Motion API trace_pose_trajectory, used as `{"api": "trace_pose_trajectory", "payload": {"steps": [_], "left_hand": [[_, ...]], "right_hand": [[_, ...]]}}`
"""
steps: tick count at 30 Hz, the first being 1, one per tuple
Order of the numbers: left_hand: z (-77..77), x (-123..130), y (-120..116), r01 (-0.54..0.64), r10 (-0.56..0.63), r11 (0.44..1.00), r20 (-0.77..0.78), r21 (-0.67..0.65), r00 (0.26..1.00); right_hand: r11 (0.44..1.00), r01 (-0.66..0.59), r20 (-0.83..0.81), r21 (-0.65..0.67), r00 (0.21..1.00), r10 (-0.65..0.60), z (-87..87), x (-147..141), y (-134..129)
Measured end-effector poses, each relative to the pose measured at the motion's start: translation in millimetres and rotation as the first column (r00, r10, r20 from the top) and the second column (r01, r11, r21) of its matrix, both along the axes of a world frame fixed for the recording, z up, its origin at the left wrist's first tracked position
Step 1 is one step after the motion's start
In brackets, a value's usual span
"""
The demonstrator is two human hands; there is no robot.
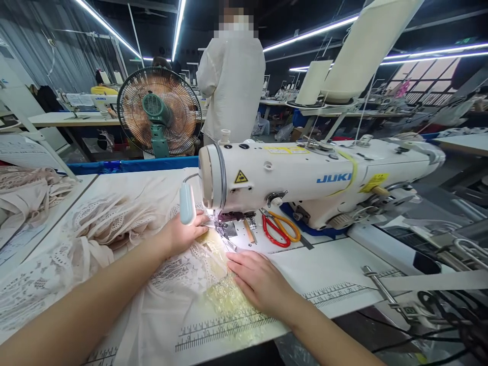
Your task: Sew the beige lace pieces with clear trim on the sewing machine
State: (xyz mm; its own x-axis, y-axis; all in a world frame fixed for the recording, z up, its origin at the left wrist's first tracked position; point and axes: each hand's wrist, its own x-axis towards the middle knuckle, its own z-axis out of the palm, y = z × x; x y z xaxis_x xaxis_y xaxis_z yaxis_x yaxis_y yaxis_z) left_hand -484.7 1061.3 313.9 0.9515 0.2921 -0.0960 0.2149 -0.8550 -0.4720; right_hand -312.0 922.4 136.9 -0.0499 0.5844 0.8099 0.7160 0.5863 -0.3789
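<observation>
Cream lace fabric (186,272) lies in folds to the left of a white sewing machine (290,173) and runs up to its needle area. My left hand (183,234) has its fingers closed on the fabric beside the lit presser foot (219,223). Palm down, my right hand (261,279) is nearer me, by a thin metal guide (231,246). Its fingers are pressed together, and their grip and the thumb are hidden. Shiny yellowish transparent film (229,300) shows between the hands and below them.
Red-handled snips (275,234) and orange-handled scissors (290,227) lie under the machine arm. A small lamp (186,203) hangs by the machine head. More fabric (34,198) is piled at left. A fan (158,112) and a standing person (236,81) are behind. Thread cones (314,81) stand above.
</observation>
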Motion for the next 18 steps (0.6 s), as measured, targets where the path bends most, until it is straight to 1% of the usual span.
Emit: {"api": "trace_pose_trajectory", "payload": {"steps": [2,3,4,6,8,9,11,13,15,17,18], "left_hand": [[5.6,1.1,-21.3,0.068,-0.068,0.998,0.041,0.003,0.997],[7.5,2.4,-32.0,0.077,-0.077,0.997,0.033,-0.018,0.997],[8.5,4.2,-41.6,0.052,-0.052,0.998,-0.005,-0.047,0.999],[8.3,9.0,-55.5,-0.093,0.085,0.994,-0.122,-0.059,0.989],[6.2,14.1,-61.2,-0.220,0.213,0.975,-0.208,-0.014,0.955],[5.1,16.4,-61.5,-0.260,0.255,0.966,-0.224,0.005,0.941],[3.4,19.2,-59.7,-0.303,0.292,0.953,-0.215,-0.020,0.932],[2.8,19.3,-57.4,-0.345,0.328,0.934,-0.158,-0.093,0.931],[3.3,17.6,-56.4,-0.355,0.354,0.909,-0.041,-0.218,0.934],[5.1,15.7,-56.4,-0.331,0.390,0.864,0.089,-0.379,0.917],[6.6,15.3,-56.8,-0.315,0.419,0.829,0.140,-0.461,0.897]], "right_hand": [[1.000,0.003,-0.003,0.005,1.000,-0.002,-0.6,-0.5,-0.5],[1.000,0.001,-0.003,0.001,1.000,-0.001,-0.7,-0.7,-0.7],[1.000,0.000,-0.001,-0.008,1.000,0.000,-0.6,-1.1,-0.8],[0.999,-0.003,0.007,-0.035,1.000,0.004,0.1,-1.8,-1.0],[0.998,-0.001,0.016,-0.056,1.000,0.002,0.8,-2.6,-1.0],[0.998,0.001,0.017,-0.061,1.000,0.000,1.0,-2.9,-0.9],[0.998,-0.002,0.008,-0.056,1.000,0.003,1.1,-3.2,-0.1],[0.999,-0.017,-0.017,-0.029,1.000,0.016,1.2,-2.4,1.4],[0.999,-0.031,-0.049,0.008,0.998,0.032,2.4,-0.6,2.3],[0.999,-0.020,-0.099,0.050,0.995,0.025,5.9,0.5,0.0],[0.998,0.002,-0.134,0.063,0.991,0.006,8.6,-0.3,-3.0]]}}
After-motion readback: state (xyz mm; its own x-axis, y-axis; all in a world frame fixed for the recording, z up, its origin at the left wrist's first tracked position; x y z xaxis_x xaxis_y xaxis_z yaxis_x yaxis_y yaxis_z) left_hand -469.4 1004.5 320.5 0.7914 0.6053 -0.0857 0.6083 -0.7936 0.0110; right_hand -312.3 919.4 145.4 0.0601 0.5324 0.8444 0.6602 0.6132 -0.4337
